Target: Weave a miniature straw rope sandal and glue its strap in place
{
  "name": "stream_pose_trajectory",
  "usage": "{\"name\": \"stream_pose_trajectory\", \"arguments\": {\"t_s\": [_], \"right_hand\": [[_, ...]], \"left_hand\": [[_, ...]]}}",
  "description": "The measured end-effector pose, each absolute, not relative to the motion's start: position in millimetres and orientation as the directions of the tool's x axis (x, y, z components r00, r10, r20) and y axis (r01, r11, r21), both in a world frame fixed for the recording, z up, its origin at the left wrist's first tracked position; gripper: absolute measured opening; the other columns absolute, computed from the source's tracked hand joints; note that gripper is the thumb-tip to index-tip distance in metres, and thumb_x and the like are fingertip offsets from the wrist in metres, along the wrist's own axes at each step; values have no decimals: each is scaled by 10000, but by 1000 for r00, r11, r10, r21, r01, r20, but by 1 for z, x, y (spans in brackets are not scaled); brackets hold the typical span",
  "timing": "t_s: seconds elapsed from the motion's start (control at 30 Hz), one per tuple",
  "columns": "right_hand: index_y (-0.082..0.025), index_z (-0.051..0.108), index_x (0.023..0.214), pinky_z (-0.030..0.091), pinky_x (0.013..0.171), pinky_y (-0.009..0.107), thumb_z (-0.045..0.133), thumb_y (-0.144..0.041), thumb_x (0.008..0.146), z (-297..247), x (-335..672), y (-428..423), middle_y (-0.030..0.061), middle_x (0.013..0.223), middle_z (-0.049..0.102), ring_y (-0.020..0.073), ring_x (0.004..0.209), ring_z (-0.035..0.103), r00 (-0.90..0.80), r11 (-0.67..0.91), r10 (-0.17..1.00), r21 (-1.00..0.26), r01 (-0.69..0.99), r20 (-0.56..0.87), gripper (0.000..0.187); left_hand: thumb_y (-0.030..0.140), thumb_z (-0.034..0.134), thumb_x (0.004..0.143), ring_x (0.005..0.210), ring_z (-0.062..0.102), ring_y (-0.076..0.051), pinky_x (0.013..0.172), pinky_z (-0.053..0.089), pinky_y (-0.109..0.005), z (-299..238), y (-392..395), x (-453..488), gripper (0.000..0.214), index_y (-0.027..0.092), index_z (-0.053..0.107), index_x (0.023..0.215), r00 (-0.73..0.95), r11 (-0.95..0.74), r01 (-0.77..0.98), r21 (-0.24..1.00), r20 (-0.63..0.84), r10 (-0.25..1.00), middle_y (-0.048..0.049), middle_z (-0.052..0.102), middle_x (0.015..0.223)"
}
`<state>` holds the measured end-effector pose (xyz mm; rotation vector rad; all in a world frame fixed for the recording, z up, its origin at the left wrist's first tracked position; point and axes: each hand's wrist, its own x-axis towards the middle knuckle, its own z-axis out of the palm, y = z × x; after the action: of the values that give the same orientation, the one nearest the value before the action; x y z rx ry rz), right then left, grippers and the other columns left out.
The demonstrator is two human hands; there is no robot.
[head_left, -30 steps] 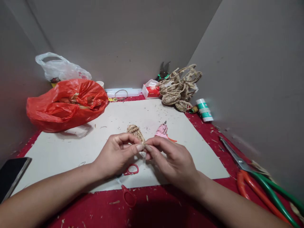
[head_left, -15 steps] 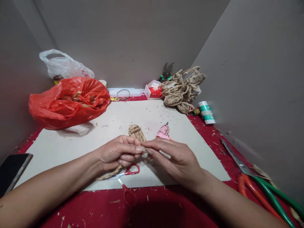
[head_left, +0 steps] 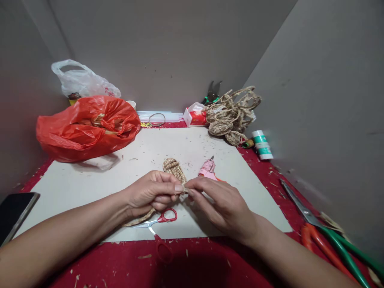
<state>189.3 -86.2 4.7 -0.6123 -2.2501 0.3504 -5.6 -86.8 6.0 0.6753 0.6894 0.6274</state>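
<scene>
Over the pale board, my left hand (head_left: 157,189) is closed in a pinch on the end of a straw cord (head_left: 185,189). Thumb and index finger of my right hand (head_left: 226,204) close on the same cord just to the right, fingertips nearly meeting. A coiled straw-rope piece (head_left: 173,167) lies just beyond the hands; whether it joins the held end is hidden. Another length of straw rope (head_left: 143,219) shows under my left wrist. Below the hands lie red-handled scissors (head_left: 164,216), spread apart. Behind my right hand rests a pink glue gun (head_left: 207,168), partly covered.
A red plastic bag (head_left: 87,138) of straw sits back left, a phone (head_left: 18,212) at the left edge. At the back right are a rope bundle (head_left: 229,116), a tissue pack (head_left: 195,116) and pruners (head_left: 212,93). Large shears (head_left: 309,214) lie along the right side.
My right fingertips have shifted slightly right, away from the left thumb, and more of the cord shows between them. The view has shifted a little.
</scene>
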Motion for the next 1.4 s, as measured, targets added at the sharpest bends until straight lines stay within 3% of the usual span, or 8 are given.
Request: {"name": "stream_pose_trajectory", "arguments": {"t_s": [0.3,0.43,0.63,0.73,0.93,1.1,1.27,1.4], "right_hand": [[-157,662,786,464,530,161,584,-135,881,12,193,-83,-13,604,660,87,520,603,-584,600,725,-752,274,365,124],[-159,675,773,455,525,160,576,-153,885,20,197,-81,-15,590,659,85,517,591,-659,538,712,-792,288,244,149],[-161,630,753,413,525,194,519,-144,895,18,201,-77,1,623,635,100,538,545,-698,717,637,-585,380,327,181],[-168,605,766,405,520,210,473,-155,922,13,201,-75,10,632,618,113,540,536,-719,772,601,-488,407,350,204],[-175,568,809,404,567,249,435,-167,959,9,202,-77,30,700,628,145,594,568,-800,799,571,-346,491,184,201],[-185,525,769,346,531,267,489,47,789,8,198,-86,16,706,625,157,567,555,-809,804,586,-159,573,43,236],[-181,545,741,317,512,300,505,61,710,-4,191,-92,24,656,621,188,527,568,-813,821,568,-17,571,125,248],[-178,559,720,313,500,296,475,-89,863,1,195,-84,17,609,584,161,493,520,-769,824,550,-62,563,327,188]], "left_hand": [[209,740,698,350,200,18,354,83,-148,5,-88,-5,175,98,607,673,573,601,-247,760,-386,723,46,534,495],[248,756,701,342,216,12,349,92,-162,3,-89,-5,197,112,613,691,591,603,-194,774,-398,701,30,574,529],[397,707,773,310,214,-16,341,122,-189,4,-89,-5,314,127,619,638,568,501,-135,855,-347,746,96,368,363],[372,734,734,301,274,-26,325,138,-196,6,-88,-4,262,130,640,701,515,472,-114,874,-354,781,70,480,422],[255,682,741,377,336,-27,387,218,-188,2,-89,0,146,120,645,702,392,357,48,933,-346,852,23,587,541],[245,609,783,475,375,-67,463,273,-200,0,-96,1,159,130,619,674,377,228,199,953,-289,880,41,491,524],[229,568,816,537,365,-83,505,288,-211,2,-102,3,175,125,633,691,365,86,362,928,-226,903,40,458,555],[276,536,864,557,438,-86,558,351,-219,4,-101,4,224,116,678,798,396,144,184,972,-208,894,0,572,636]]}}
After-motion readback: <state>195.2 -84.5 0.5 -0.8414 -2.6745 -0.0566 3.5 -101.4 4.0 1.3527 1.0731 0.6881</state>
